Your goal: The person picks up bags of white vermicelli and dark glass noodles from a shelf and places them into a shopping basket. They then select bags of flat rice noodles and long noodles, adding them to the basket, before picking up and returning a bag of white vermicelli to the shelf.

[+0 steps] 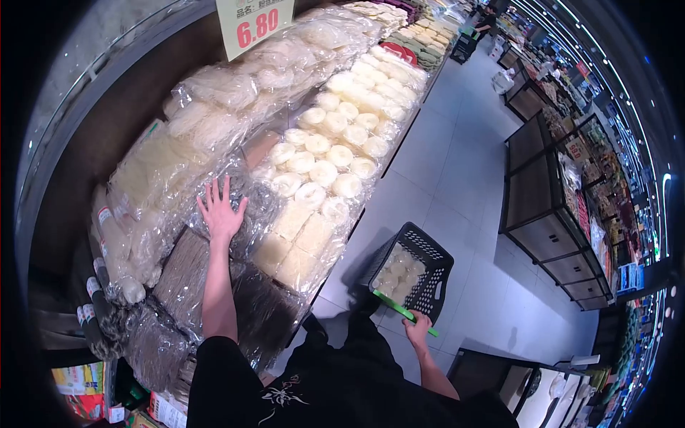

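My left hand (222, 216) is stretched out with fingers spread, over dark noodles in clear plastic wrap (246, 207) on the display counter. Right of it lie rows of round white noodle nests (322, 172) and flat pale square noodle blocks (294, 242), under clear film. My right hand (418, 328) is closed around the green handle (394, 304) of a black shopping basket (444, 265). Inside the basket lies a clear pack of round white noodle nests (399, 274).
Bagged pale noodles (214, 93) pile up along the counter's back, below a price sign (255, 27) reading 6.80. Dark noodle packs (182, 274) lie nearer me. A tiled aisle (435, 157) runs between the counter and wooden display stands (549, 214). A person (486, 21) stands far down it.
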Demonstrator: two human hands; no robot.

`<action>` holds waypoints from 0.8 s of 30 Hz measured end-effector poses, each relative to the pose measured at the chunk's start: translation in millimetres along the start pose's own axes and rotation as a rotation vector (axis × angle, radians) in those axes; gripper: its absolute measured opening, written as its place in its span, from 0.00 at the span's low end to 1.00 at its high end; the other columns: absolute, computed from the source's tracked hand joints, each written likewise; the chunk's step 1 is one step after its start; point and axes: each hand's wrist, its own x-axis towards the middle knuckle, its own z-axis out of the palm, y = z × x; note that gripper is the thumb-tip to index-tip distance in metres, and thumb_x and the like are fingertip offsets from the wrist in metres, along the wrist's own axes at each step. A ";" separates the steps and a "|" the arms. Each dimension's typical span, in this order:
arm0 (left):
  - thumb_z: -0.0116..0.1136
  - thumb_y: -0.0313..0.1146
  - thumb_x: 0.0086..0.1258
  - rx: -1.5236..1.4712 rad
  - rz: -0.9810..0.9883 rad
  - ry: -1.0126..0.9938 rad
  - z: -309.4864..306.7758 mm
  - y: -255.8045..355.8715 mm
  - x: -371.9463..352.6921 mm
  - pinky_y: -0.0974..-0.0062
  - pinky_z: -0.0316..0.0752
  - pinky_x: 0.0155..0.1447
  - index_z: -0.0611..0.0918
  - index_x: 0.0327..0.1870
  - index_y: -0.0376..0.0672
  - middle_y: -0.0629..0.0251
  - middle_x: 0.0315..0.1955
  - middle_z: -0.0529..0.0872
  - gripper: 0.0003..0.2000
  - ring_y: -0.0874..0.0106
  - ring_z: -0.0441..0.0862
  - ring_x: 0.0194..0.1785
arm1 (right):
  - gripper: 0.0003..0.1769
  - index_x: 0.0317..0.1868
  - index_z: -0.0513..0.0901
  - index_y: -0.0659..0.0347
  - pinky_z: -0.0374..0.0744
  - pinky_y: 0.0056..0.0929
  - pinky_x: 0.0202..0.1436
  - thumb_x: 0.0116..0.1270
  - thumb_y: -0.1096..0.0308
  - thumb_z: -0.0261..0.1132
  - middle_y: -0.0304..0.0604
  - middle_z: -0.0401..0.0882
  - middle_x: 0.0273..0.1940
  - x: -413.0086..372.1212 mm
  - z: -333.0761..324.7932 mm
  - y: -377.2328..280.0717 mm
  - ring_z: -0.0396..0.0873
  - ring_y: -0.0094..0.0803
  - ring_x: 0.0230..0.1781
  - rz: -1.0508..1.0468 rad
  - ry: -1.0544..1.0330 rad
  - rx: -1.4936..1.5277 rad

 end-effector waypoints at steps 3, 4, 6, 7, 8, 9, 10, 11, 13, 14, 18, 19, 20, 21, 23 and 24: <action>0.56 0.57 0.65 -0.041 -0.034 -0.104 -18.0 11.6 3.9 0.46 0.35 0.79 0.60 0.76 0.54 0.53 0.75 0.57 0.39 0.55 0.47 0.79 | 0.20 0.44 0.87 0.52 0.60 0.40 0.67 0.47 0.64 0.73 0.41 0.83 0.41 -1.7 1.8 -0.8 0.75 0.40 0.49 -0.004 0.002 0.006; 0.56 0.57 0.65 -0.032 -0.006 -0.113 -22.8 22.9 0.5 0.46 0.35 0.79 0.60 0.76 0.54 0.53 0.75 0.57 0.39 0.55 0.47 0.79 | 0.20 0.44 0.87 0.52 0.60 0.40 0.67 0.47 0.64 0.73 0.42 0.83 0.42 -2.9 -0.2 -5.0 0.75 0.40 0.49 0.010 -0.011 -0.018; 0.59 0.50 0.64 0.173 -0.110 0.066 -28.3 52.9 -7.8 0.47 0.35 0.79 0.61 0.74 0.43 0.47 0.73 0.58 0.39 0.51 0.48 0.78 | 0.19 0.44 0.87 0.52 0.60 0.40 0.67 0.47 0.64 0.72 0.42 0.83 0.42 -4.3 0.3 -10.6 0.75 0.41 0.49 0.040 -0.026 -0.033; 0.60 0.44 0.63 0.009 0.065 0.326 -28.9 75.8 -22.2 0.45 0.43 0.78 0.66 0.68 0.35 0.43 0.69 0.63 0.34 0.47 0.55 0.75 | 0.20 0.43 0.86 0.53 0.61 0.40 0.66 0.47 0.63 0.72 0.42 0.83 0.42 -7.1 1.4 -12.0 0.75 0.41 0.49 0.060 -0.031 -0.027; 0.60 0.43 0.64 -0.196 0.148 0.306 -22.9 104.3 -37.8 0.43 0.49 0.75 0.68 0.66 0.35 0.44 0.66 0.65 0.31 0.47 0.59 0.72 | 0.19 0.43 0.86 0.53 0.61 0.40 0.66 0.47 0.63 0.72 0.42 0.83 0.42 -10.8 5.8 -9.9 0.75 0.41 0.50 0.033 0.023 -0.026; 0.59 0.42 0.65 -0.403 0.217 0.267 -17.0 137.5 -61.9 0.42 0.54 0.73 0.70 0.63 0.35 0.45 0.63 0.68 0.29 0.47 0.63 0.69 | 0.19 0.44 0.86 0.53 0.62 0.41 0.65 0.48 0.62 0.72 0.41 0.84 0.43 -10.4 -0.3 -18.3 0.76 0.42 0.50 0.074 -0.020 -0.032; 0.60 0.38 0.64 -0.647 0.248 0.047 -30.4 186.3 -96.6 0.48 0.65 0.67 0.73 0.58 0.35 0.46 0.57 0.74 0.24 0.50 0.70 0.63 | 0.19 0.44 0.86 0.52 0.63 0.42 0.65 0.48 0.61 0.71 0.42 0.84 0.43 -10.5 -0.4 -17.0 0.76 0.42 0.50 0.093 -0.060 -0.026; 0.62 0.34 0.64 -0.795 0.341 -0.139 -10.3 218.6 -129.5 0.57 0.68 0.65 0.76 0.55 0.36 0.47 0.52 0.78 0.20 0.52 0.74 0.59 | 0.20 0.45 0.86 0.52 0.62 0.42 0.66 0.49 0.60 0.71 0.42 0.84 0.46 -8.9 -0.1 -13.1 0.76 0.42 0.52 0.143 -0.124 0.003; 0.64 0.33 0.62 -0.863 0.627 -0.443 20.2 281.5 -200.4 0.58 0.69 0.64 0.80 0.48 0.39 0.52 0.48 0.81 0.15 0.51 0.76 0.56 | 0.21 0.47 0.86 0.53 0.60 0.41 0.67 0.50 0.59 0.70 0.42 0.83 0.49 -6.8 -3.9 -12.0 0.75 0.43 0.55 0.213 -0.202 0.038; 0.64 0.36 0.64 -0.863 0.745 -0.534 23.9 307.5 -232.4 0.58 0.72 0.59 0.80 0.48 0.38 0.52 0.43 0.82 0.15 0.51 0.79 0.52 | 0.20 0.47 0.86 0.53 0.64 0.41 0.65 0.51 0.60 0.70 0.44 0.84 0.47 -3.3 -13.4 -18.0 0.77 0.44 0.53 0.212 -0.270 0.074; 0.53 0.43 0.72 -0.759 0.697 -0.997 75.0 360.2 -335.1 0.56 0.78 0.42 0.81 0.39 0.38 0.48 0.34 0.84 0.15 0.50 0.83 0.39 | 0.18 0.48 0.85 0.63 0.75 0.37 0.55 0.56 0.68 0.67 0.45 0.86 0.42 38.5 -31.2 26.8 0.83 0.34 0.46 0.435 -0.766 0.466; 0.52 0.42 0.71 -0.715 0.663 -0.913 77.5 367.2 -342.5 0.55 0.78 0.34 0.81 0.28 0.38 0.50 0.25 0.84 0.17 0.50 0.83 0.31 | 0.14 0.45 0.84 0.68 0.80 0.31 0.48 0.58 0.71 0.65 0.43 0.85 0.38 44.8 -31.7 44.1 0.83 0.28 0.41 0.401 -0.843 0.636; 0.52 0.42 0.71 -0.703 0.667 -0.946 81.7 373.4 -348.4 0.55 0.78 0.34 0.81 0.28 0.38 0.50 0.25 0.84 0.17 0.50 0.83 0.31 | 0.14 0.45 0.84 0.68 0.80 0.31 0.48 0.58 0.71 0.65 0.43 0.85 0.38 52.6 -26.4 60.6 0.83 0.28 0.41 0.432 -0.848 0.651; 0.53 0.40 0.70 -0.580 0.712 -0.941 84.5 379.9 -350.5 0.56 0.76 0.31 0.79 0.23 0.39 0.52 0.20 0.82 0.17 0.51 0.82 0.26 | 0.13 0.44 0.84 0.69 0.80 0.30 0.49 0.59 0.72 0.64 0.43 0.86 0.38 61.7 -17.1 80.5 0.83 0.28 0.41 0.487 -0.878 0.780; 0.56 0.37 0.67 -0.459 0.771 -0.932 84.9 383.5 -351.1 0.58 0.74 0.27 0.77 0.16 0.40 0.56 0.15 0.81 0.17 0.55 0.81 0.20 | 0.11 0.43 0.84 0.68 0.80 0.28 0.50 0.60 0.74 0.63 0.44 0.86 0.39 80.2 12.1 119.9 0.83 0.26 0.41 0.560 -0.795 0.918; 0.57 0.35 0.65 -0.468 0.784 -0.914 86.5 386.2 -348.1 0.61 0.73 0.26 0.76 0.13 0.41 0.58 0.14 0.80 0.17 0.59 0.80 0.19 | 0.12 0.44 0.84 0.68 0.80 0.28 0.50 0.60 0.74 0.62 0.45 0.86 0.40 92.1 31.1 138.3 0.84 0.27 0.42 0.587 -0.716 0.786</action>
